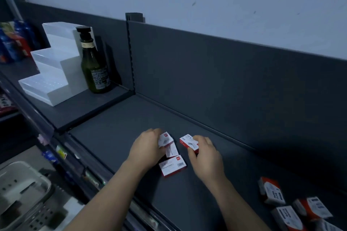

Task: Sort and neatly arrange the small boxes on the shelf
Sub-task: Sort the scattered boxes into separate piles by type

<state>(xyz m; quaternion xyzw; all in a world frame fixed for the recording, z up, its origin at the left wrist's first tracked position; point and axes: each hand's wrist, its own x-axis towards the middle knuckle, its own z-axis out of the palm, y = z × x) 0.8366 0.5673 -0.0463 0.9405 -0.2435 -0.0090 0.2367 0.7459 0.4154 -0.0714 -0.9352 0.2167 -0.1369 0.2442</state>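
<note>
On the dark grey shelf (116, 129), small red-and-white boxes lie in two groups. My left hand (145, 149) grips one box (165, 139) above a second box (172, 150) lying flat under it. A third box (172, 165) lies flat just in front, label side up. My right hand (205, 153) holds another box (188, 143) by its right end, slightly tilted, a small gap from the left-hand box. Several more boxes (272, 193) lie scattered at the shelf's front right corner.
A dark green pump bottle (94, 70) and a white stepped display stand (49, 73) sit on the neighbouring shelf section to the left. A grey shopping basket (22, 199) is at lower left. The shelf's back panel (225, 73) rises behind.
</note>
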